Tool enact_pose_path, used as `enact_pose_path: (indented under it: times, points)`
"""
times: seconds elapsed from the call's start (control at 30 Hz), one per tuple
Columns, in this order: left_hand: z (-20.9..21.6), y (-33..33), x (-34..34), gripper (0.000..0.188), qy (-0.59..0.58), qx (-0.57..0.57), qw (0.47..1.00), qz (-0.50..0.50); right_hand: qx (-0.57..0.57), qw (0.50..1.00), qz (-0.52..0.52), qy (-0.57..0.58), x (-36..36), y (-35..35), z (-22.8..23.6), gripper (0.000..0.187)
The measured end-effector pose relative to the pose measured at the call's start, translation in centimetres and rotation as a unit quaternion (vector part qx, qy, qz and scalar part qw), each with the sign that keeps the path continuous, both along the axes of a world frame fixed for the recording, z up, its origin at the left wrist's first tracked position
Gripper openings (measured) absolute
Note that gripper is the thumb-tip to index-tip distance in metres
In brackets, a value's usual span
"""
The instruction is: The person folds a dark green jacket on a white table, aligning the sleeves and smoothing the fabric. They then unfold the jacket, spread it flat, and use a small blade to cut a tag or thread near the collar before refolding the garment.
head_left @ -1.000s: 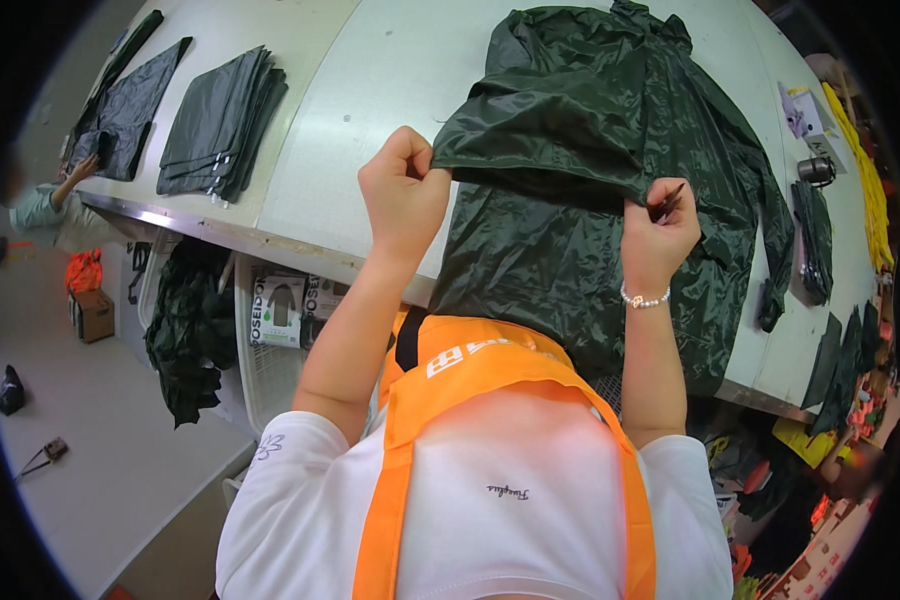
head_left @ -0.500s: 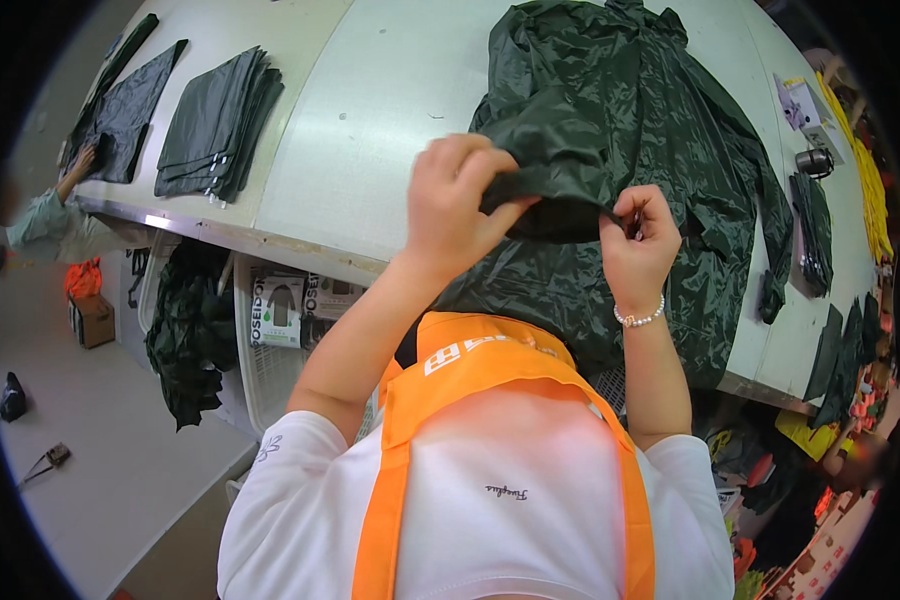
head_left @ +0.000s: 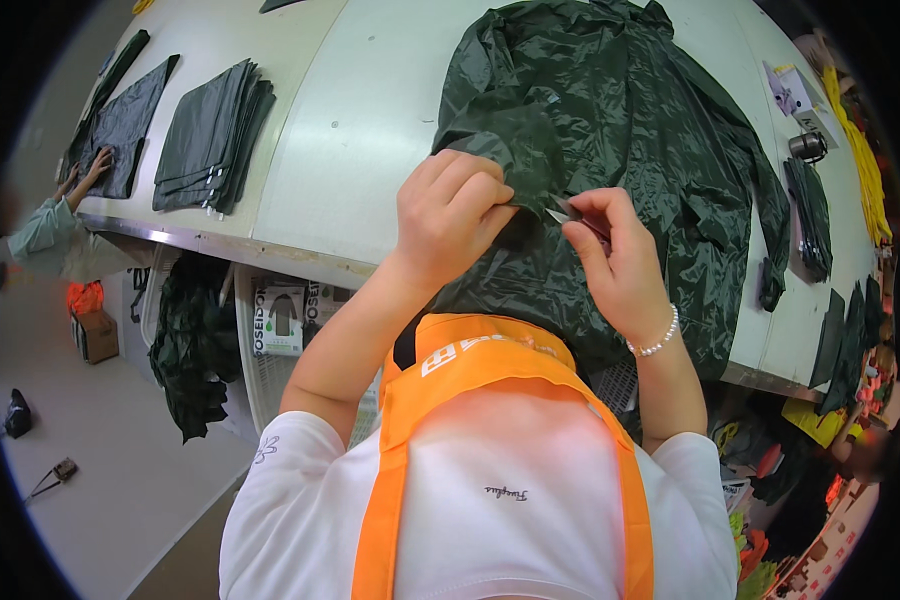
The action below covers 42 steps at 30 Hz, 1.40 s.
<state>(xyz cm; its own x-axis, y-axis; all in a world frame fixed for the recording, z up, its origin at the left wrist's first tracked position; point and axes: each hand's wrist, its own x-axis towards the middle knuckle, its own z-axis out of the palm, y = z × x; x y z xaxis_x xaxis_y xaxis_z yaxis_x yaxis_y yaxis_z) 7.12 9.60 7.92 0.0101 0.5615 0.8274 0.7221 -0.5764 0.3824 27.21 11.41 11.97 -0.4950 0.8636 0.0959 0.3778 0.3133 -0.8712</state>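
Note:
A dark green, shiny raincoat lies spread over the pale table in front of me. My left hand is closed on a bunched edge of it, perhaps a sleeve end, lifted toward me. Close by on the right, my right hand is closed round a small pair of thread snips. Their pointed metal blades stick out toward the edge in my left hand; the handle is mostly hidden in my palm. Whether the tips touch the cloth I cannot tell.
On the left of the table lies a stack of folded dark garments. Beyond it, a co-worker's hands rest on another one. A white basket stands below the table edge. More folded garments lie at right.
The opening stretched between my hands has collapsed. My right hand has let go of the edge and turned, and the snips' blades now show. My left hand has shifted slightly left.

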Motion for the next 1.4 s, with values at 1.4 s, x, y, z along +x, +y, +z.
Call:
enact_pose_path:
  times: [1.4]
  points:
    - [-17.3, -4.0, 31.4, 0.072, 0.216, -0.431, 0.875, 0.046, -0.091, 0.969, -0.094, -0.21, 34.3, -1.4, -18.0, 0.024]
